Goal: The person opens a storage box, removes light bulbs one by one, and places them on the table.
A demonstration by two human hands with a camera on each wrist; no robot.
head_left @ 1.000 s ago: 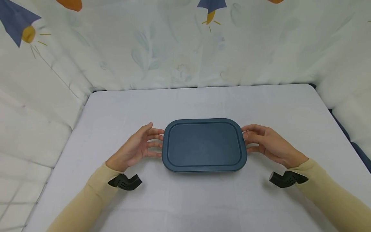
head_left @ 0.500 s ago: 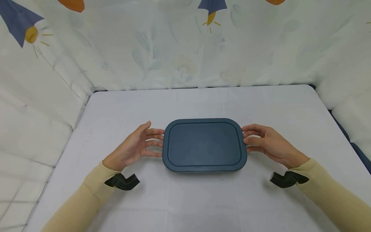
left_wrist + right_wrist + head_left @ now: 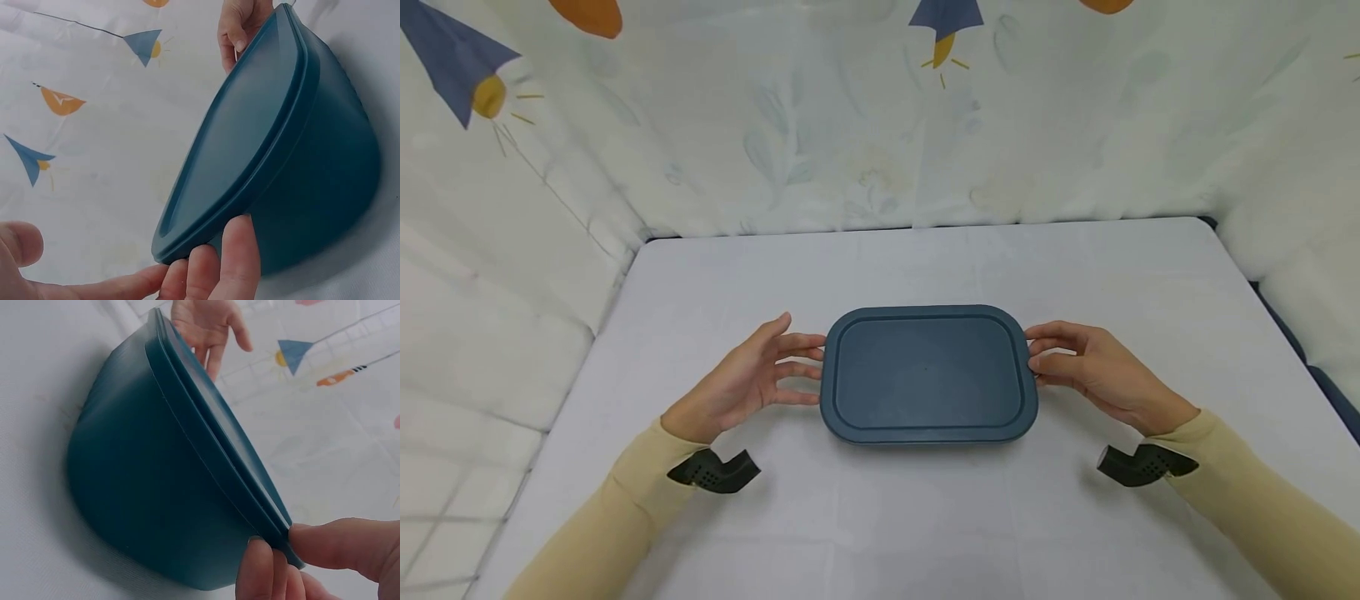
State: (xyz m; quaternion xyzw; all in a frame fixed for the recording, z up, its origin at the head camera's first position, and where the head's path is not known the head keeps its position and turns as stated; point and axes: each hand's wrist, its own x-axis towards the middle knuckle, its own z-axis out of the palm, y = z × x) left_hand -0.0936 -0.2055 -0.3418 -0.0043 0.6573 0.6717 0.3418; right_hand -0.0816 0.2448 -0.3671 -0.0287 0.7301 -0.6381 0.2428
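A dark teal-blue rectangular food container (image 3: 150, 469) with rounded corners stands on the white table, its matching lid (image 3: 928, 375) on top. At the lid's left end is my left hand (image 3: 741, 383). Its fingers are extended, fingertips right at the underside of the rim, and the thumb points up, away from the lid. On the opposite end, my right hand (image 3: 1097, 371) pinches the lid's edge, thumb (image 3: 337, 547) against the rim from above and fingers (image 3: 265, 569) curled below it. The container's contents are hidden under the lid.
The container sits around the middle of a table (image 3: 925, 517) covered in white cloth. Pale curtains (image 3: 850, 125) printed with blue and orange shapes hang behind it and along both sides. A black wrist device (image 3: 715, 471) juts from each beige sleeve.
My left hand and forearm have shifted slightly left. The right hand's fingers have drawn together, with its thumb now against the lid's edge. The container has stayed in place.
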